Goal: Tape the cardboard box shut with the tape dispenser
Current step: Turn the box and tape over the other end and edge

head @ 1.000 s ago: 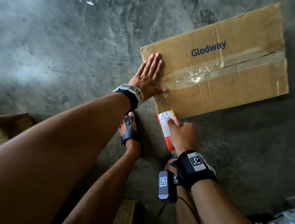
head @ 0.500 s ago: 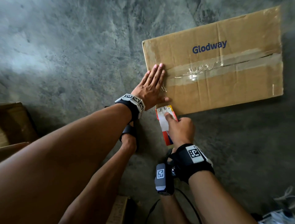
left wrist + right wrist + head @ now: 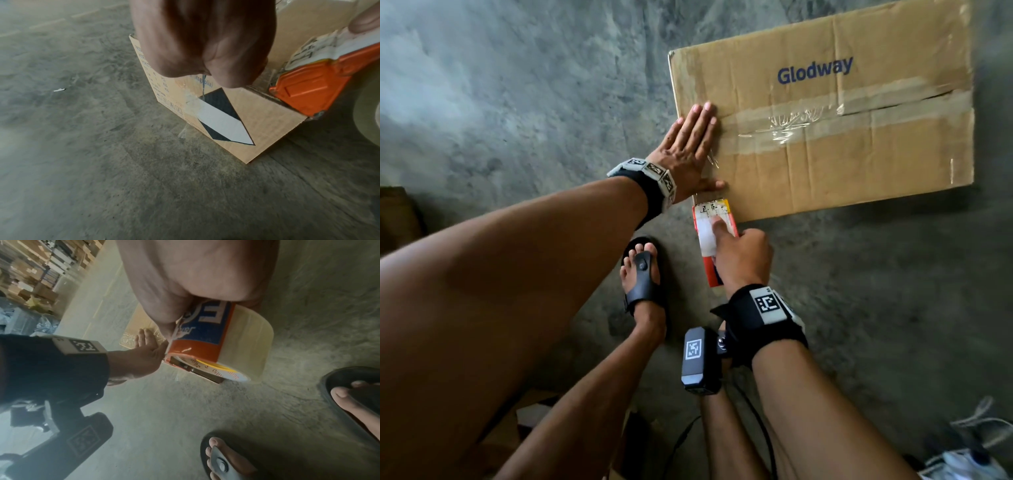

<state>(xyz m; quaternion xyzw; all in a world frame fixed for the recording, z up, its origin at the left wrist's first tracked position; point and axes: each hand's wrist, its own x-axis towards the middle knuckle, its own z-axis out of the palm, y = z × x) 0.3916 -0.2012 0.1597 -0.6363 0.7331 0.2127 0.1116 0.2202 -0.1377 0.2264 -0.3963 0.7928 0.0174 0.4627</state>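
One cardboard box (image 3: pixel 825 137) is lying flat on the grey concrete floor (image 3: pixel 517 85), far and to the right, with "Glodway" printed in blue on its top and a band of clear tape (image 3: pixel 791 123) running along the seam between its flaps. At the box's near left corner, the tape dispenser (image 3: pixel 714 236), orange with a worn white label, is sitting against the near edge. The right hand (image 3: pixel 743 257) is gripping the dispenser, fingers curled round it and the forefinger lying along its top; the right wrist view is showing the clear tape roll (image 3: pixel 246 340) mounted under that hand. The left hand (image 3: pixel 688 154) is pressing flat on the left end of the box top, fingers straight and together over the tape's end, thumb spread toward the dispenser. Nearer, a foot in a black sandal (image 3: pixel 642 277) is standing on the floor. Stacked cartons on shelving (image 3: pixel 30 272) are showing far off across the room.
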